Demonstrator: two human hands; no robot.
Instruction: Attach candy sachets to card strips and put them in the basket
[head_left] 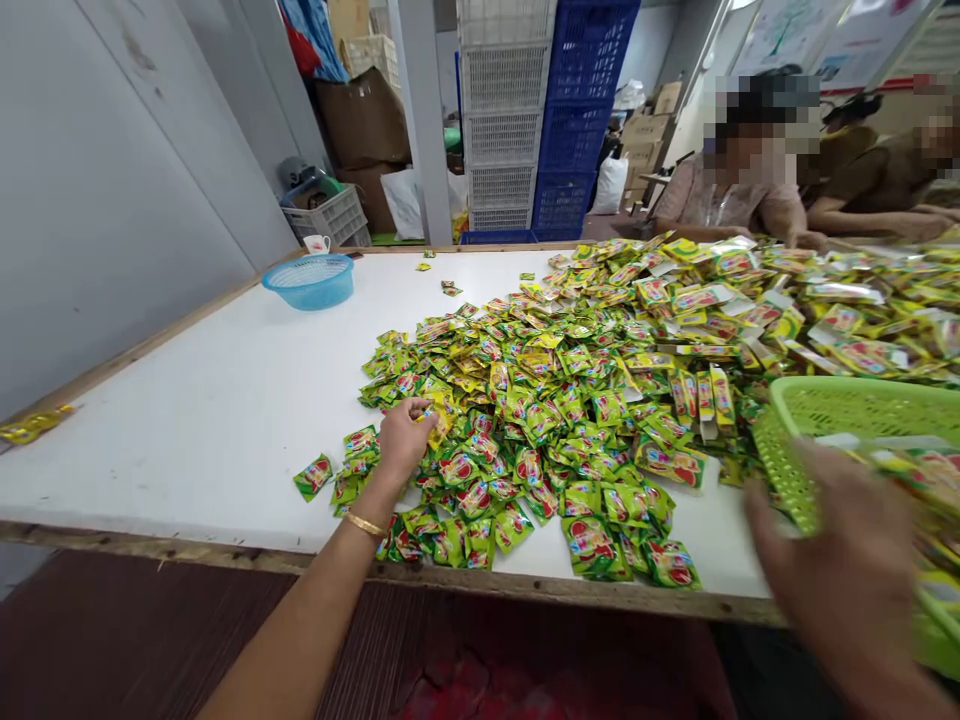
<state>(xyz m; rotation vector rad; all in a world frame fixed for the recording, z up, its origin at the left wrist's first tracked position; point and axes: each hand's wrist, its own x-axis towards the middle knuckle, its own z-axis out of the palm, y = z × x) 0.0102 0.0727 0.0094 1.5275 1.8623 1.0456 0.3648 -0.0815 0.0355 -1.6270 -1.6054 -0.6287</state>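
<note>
My left hand [405,435], with a gold bracelet on its wrist, pinches a yellow packet [441,415] at the left side of a large heap of small green and yellow packets [540,400]. My right hand [840,550] is blurred by motion, beside the near left side of a light green basket [780,450]; its thumb and fingers are apart, with nothing visible between them. Flat boxes and packets lie inside the basket. Small cartons [703,395] stand in a row in the heap left of the basket.
A blue plastic basket [311,285] sits at the table's far left, with a white cup [316,243] behind it. Yellow packets [36,425] lie at the left edge. Two people [731,185] [885,175] sit across the table. Stacked crates [502,130] stand behind it.
</note>
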